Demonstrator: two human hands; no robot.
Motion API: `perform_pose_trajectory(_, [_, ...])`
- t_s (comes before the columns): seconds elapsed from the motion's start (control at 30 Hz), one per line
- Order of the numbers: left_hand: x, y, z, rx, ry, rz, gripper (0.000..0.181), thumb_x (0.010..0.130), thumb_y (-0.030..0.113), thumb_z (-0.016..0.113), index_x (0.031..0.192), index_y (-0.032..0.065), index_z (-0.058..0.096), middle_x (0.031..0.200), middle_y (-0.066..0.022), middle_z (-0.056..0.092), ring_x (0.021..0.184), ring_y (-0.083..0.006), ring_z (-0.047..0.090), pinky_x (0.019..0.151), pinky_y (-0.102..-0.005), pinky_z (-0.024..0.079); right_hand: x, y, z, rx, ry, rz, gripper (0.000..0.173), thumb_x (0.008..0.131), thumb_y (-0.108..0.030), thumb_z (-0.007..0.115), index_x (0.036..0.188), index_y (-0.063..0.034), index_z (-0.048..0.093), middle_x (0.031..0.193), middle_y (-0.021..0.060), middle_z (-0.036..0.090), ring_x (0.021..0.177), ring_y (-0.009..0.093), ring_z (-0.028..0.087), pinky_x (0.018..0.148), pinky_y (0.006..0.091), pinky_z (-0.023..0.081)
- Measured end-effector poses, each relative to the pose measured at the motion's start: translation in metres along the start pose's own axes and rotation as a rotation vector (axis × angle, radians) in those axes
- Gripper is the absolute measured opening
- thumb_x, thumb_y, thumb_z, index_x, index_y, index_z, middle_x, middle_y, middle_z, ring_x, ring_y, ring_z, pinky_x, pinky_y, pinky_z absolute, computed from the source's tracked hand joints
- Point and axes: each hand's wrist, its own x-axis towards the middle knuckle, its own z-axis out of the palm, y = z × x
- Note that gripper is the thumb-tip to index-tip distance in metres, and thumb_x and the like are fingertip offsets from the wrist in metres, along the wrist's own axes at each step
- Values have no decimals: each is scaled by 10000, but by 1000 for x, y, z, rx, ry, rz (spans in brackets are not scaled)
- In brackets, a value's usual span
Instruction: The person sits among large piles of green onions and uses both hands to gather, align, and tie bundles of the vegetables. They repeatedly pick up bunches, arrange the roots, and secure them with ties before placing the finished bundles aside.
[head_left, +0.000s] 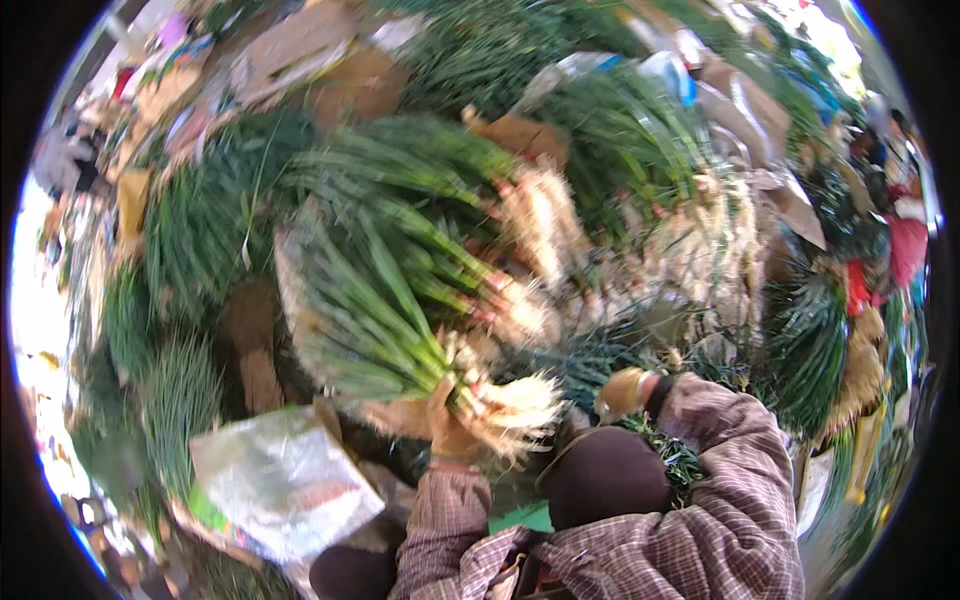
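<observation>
My left hand (450, 431) grips a bunch of green onions (431, 367) near its pale, rooty base. The bunch's green leaves fan to the upper left, and its roots (525, 409) point right. My right hand (622, 394) is low over loose dark green leaves (592, 367), just beyond my right knee (611, 476). It is blurred and its fingers are hidden from view, so any hold cannot be made out. Just ahead lie more green onion bunches (480, 277), with reddish stem bases and shaggy roots (540, 217).
More leafy bunches stand at left (217, 217), behind (495, 52) and at right (806, 345). A plastic-covered box (289, 480) sits at lower left. Cardboard (292, 45) and plastic wrap (660, 71) lie among the bunches. Blurred people (904, 172) appear at the right rim.
</observation>
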Motion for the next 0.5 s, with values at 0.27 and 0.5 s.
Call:
perform_pose_trajectory(0.27, [-17, 12, 44, -9, -157, 217, 234, 876, 149, 631, 1086, 73, 562, 908, -41, 581, 873, -181, 573, 636, -294, 518, 34, -28, -147, 400, 1148, -41, 210, 894, -134, 579, 1074, -59, 657, 937, 153, 673, 807, 313, 651, 719, 357, 526])
perform_pose_trajectory(0.5, [3, -4, 24, 115, -10, 208, 261, 875, 122, 634, 1113, 72, 540, 876, -41, 598, 812, -171, 580, 681, -317, 500, 121, -17, -162, 31, 975, 116, 327, 916, -361, 572, 1086, -86, 621, 820, 119, 659, 742, 269, 655, 649, 366, 531])
